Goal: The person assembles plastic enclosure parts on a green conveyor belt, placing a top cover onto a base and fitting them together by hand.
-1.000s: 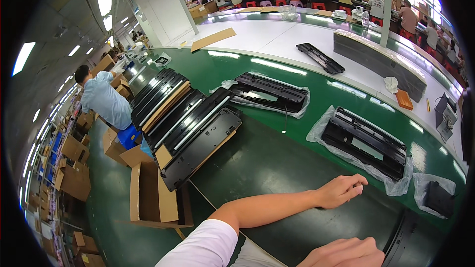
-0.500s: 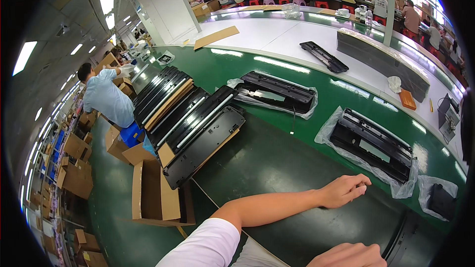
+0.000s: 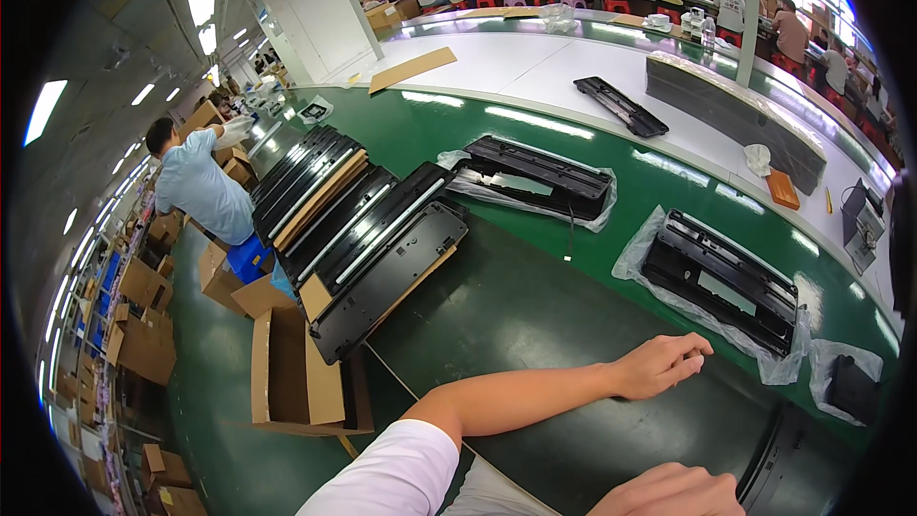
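My left hand (image 3: 657,367) rests on the dark worktop, palm down. Its fingers are loosely bent and a little apart, with nothing visible in them. At the lower edge is the back of my right hand (image 3: 669,490), its fingers hidden from view. Beside it, a black panel (image 3: 788,478) is partly cut off by the picture's rim. Beyond my left hand, a long black plastic housing (image 3: 721,244) lies on clear plastic wrap (image 3: 626,263). Another black housing (image 3: 535,167) with a thin cable lies farther off, and a small black part (image 3: 852,390) sits in plastic at the right.
Black panels (image 3: 382,291) with cardboard between them are stacked at the left, above an open carton (image 3: 277,373). A co-worker (image 3: 205,182) stands beyond. On the white surface lie a black frame (image 3: 621,105), a grey foam-like block (image 3: 735,115) and an orange block (image 3: 783,191).
The view has shifted slightly. Against the stack, the housings on the green surface have moved a little to the right. Both my hands keep nearly the same pose.
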`<state>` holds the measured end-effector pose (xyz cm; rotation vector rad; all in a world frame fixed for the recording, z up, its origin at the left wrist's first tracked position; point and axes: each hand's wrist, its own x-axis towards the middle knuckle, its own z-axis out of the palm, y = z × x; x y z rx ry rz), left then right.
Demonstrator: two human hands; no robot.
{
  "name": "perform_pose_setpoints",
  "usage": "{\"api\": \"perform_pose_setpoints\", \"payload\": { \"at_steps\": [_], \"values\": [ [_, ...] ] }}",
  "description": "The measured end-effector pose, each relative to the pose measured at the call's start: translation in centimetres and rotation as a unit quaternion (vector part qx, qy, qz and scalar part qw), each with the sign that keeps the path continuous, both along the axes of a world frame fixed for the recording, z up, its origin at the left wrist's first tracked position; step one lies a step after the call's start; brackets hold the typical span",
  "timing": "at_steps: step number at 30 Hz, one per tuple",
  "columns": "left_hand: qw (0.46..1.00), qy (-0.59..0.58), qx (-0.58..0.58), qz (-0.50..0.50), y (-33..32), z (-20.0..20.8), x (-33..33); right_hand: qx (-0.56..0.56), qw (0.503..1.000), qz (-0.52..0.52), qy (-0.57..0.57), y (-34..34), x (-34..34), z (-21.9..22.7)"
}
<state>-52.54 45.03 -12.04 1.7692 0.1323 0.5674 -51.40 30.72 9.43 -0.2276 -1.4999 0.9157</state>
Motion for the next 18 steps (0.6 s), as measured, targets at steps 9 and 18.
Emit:
{"api": "perform_pose_setpoints", "payload": {
  "at_steps": [9, 18],
  "values": [
    [1.0, 0.001, 0.002, -0.002, 0.6, -0.2, -0.6, 0.006, 0.996, 0.067, -0.054, 1.1, 0.5, -0.5],
    [1.0, 0.0, 0.002, -0.005, 1.2, -0.2, -1.2, -0.128, 0.971, 0.201, 0.004, 1.9, -0.1, -0.6]
  ]
}}
